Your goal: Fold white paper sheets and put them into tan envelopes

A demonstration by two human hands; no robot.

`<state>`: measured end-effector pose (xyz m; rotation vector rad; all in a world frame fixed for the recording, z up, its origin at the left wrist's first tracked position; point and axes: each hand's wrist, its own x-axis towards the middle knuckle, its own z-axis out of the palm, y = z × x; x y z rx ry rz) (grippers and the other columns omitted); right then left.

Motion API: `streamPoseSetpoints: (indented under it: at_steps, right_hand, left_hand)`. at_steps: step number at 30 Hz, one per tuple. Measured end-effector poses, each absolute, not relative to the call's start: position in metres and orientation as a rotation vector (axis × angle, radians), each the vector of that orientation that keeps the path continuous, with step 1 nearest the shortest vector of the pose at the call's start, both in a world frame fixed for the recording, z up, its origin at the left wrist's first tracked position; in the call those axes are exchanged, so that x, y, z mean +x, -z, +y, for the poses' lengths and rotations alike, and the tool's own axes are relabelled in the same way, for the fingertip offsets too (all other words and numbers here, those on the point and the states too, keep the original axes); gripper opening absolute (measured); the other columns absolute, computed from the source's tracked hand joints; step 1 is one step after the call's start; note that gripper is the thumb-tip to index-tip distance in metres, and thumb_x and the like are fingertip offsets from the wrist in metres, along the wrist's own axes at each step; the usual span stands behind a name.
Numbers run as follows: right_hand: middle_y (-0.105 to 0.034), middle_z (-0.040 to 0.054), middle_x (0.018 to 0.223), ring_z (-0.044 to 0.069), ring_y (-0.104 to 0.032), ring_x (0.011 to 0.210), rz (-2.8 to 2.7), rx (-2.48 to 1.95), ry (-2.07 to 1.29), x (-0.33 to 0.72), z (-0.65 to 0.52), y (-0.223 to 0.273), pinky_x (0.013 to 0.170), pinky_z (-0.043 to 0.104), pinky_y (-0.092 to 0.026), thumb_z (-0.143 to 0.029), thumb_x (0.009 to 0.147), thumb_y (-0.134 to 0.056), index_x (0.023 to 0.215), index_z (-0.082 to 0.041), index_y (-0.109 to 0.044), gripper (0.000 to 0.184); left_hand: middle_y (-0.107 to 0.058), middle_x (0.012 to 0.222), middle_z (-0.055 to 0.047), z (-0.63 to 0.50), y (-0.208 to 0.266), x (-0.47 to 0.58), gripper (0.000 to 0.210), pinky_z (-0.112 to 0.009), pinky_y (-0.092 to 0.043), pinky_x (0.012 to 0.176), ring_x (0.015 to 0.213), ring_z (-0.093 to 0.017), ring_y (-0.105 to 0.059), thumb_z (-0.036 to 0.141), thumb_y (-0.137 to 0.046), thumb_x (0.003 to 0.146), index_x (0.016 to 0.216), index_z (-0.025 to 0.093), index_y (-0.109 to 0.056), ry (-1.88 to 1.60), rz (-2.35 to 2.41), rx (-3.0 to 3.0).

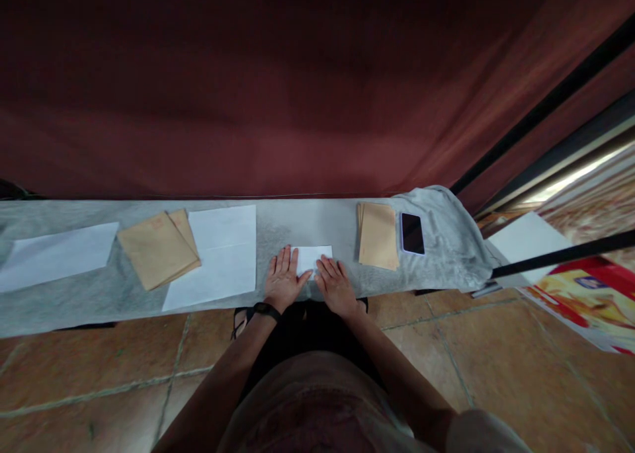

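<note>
A small folded sheet of white paper lies on the grey cloth-covered bench in front of me. My left hand presses flat on its left side, fingers stretched out and the thumb pointing toward the middle; a dark band sits on that wrist. Flat on the right side of the paper rests my right hand, its fingers also extended. The two thumbs come close to each other near the paper's lower edge. The palms hide both lower corners of the paper.
To the left lie white sheets, brown envelopes overlapping them, and another white sheet. On the right are a stack of brown envelopes and a phone. A dark red curtain hangs behind the bench.
</note>
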<state>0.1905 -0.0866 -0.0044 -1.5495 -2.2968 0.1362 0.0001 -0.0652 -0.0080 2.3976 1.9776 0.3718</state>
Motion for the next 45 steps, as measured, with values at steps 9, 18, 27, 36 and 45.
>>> streamPoseSetpoints:
  at_steps: [9,18,27,36,45]
  right_hand:
    - [-0.046,0.016,0.156,0.027,-0.043,0.145,-2.236,-1.624,-0.038,0.198,-0.052,0.014,0.121,0.048,-0.03,-0.034,0.106,-0.04,0.154,-0.01,-0.041,0.053]
    - [-0.043,0.0208,0.157,0.032,-0.042,0.145,-2.067,-1.708,-0.008,0.188,-0.045,0.012,0.121,0.058,-0.026,-0.03,0.105,-0.037,0.153,-0.006,-0.041,0.054]
    - [-0.045,0.0155,0.157,0.026,-0.042,0.147,-2.186,-1.626,-0.095,0.137,-0.079,0.011,0.123,0.044,-0.031,-0.035,0.106,-0.039,0.151,-0.008,-0.045,0.053]
    - [-0.043,0.0187,0.157,0.029,-0.041,0.147,-2.202,-1.681,-0.027,0.168,-0.074,0.011,0.12,0.05,-0.032,-0.037,0.105,-0.045,0.155,-0.009,-0.039,0.058]
    - [-0.045,0.0163,0.157,0.031,-0.044,0.144,-2.154,-1.718,0.02,0.189,-0.078,0.012,0.12,0.05,-0.031,-0.035,0.106,-0.039,0.155,-0.008,-0.039,0.056]
  left_hand:
    - [-0.028,0.164,-0.021,-0.065,0.008,-0.001,0.087,-0.053,-0.022,0.125,0.154,-0.033,-0.026,0.068,-0.04,0.095,0.158,0.008,-0.031,-0.354,1.971,2.404]
    - [-0.028,0.164,-0.021,-0.065,0.009,-0.001,0.087,-0.054,-0.021,0.125,0.154,-0.033,-0.025,0.068,-0.04,0.095,0.157,0.008,-0.032,-0.362,1.961,2.382]
    - [-0.025,0.166,-0.016,-0.065,0.008,-0.002,0.067,-0.051,-0.021,0.125,0.155,-0.029,-0.023,0.035,-0.039,0.096,0.158,0.011,-0.031,-0.309,1.963,2.344]
    - [-0.029,0.165,-0.016,-0.064,0.016,-0.002,0.077,-0.052,-0.022,0.125,0.154,-0.031,-0.025,0.058,-0.041,0.097,0.158,0.013,-0.031,-0.38,1.981,2.363]
    - [-0.03,0.164,-0.018,-0.067,0.011,0.0,0.071,-0.052,-0.023,0.125,0.153,-0.031,-0.027,0.053,-0.033,0.101,0.157,0.01,-0.033,-0.417,2.028,2.317]
